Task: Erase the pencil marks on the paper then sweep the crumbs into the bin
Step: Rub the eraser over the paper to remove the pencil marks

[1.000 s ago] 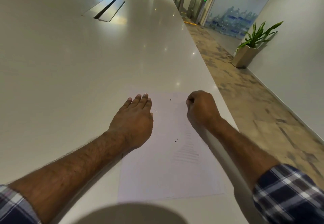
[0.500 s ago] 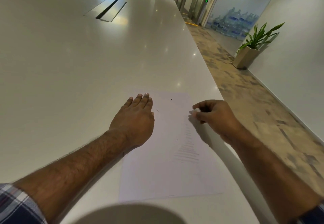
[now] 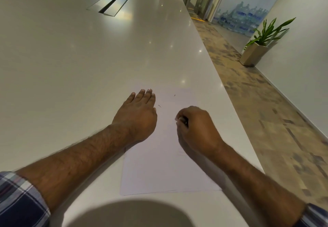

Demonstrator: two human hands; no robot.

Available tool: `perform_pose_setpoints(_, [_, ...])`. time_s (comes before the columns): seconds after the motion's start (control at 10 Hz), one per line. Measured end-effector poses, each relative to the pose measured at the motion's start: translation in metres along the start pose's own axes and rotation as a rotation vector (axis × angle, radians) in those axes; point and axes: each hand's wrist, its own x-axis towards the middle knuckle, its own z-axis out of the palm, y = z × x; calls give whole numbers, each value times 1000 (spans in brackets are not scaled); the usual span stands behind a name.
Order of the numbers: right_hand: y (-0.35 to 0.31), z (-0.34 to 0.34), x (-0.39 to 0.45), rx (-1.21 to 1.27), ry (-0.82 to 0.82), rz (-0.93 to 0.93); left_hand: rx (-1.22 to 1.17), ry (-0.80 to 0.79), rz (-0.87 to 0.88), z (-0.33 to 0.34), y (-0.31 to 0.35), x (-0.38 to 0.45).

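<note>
Setting: long glossy white table (image 3: 88, 67), seen from head cam looking down at 2 bare forearms w/ plaid sleeves rolled up.
Paper: white sheet (image 3: 159, 170) lies flat on table near its right edge, directly in front of viewer; near edge of sheet runs parallel to viewer, far edge fades into table glare.
Left hand: left hand (image 3: 137, 114) palm-down, fingers straight and close together, resting on sheet's left side; fingertips reach near sheet's far-left corner.
Right hand: right hand (image 3: 197, 129) over middle-right of sheet, fingers curled tight, pinching something small and pale at the fingertips; looks like an eraser (image 3: 181, 119) but mostly hidden, can't confirm.
Gap btwn hands: bare strip of paper, hands apart, not touching.
Crumbs/marks: 2 tiny dark specks on paper (image 3: 159, 106), one just beside left fingertips, one farther up near sheet's far end; crumb or pencil mark, can't tell.
Table edge: right edge runs diagonally just beside sheet's right side; little table left on that side.
Open room: wide bare tabletop to left and beyond the sheet, up to a cable hatch (image 3: 110, 3) far off.
Beyond edge: patterned floor (image 3: 266, 120), potted plant (image 3: 262, 38) by wall, well apart from table.
Bin: not seen.
</note>
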Motion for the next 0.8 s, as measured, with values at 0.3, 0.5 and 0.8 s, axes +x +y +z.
perform_pose_setpoints(0.3, [10,-4,12,7,28,58,16,-8,3,1,0,0])
perform_pose_setpoints(0.5, [35,-7,16,-24,92,174,25,-11,1,2,-1,-1])
perform_pose_setpoints(0.8, [48,-19,19,373,49,445,-23,-50,-16,-4,0,2])
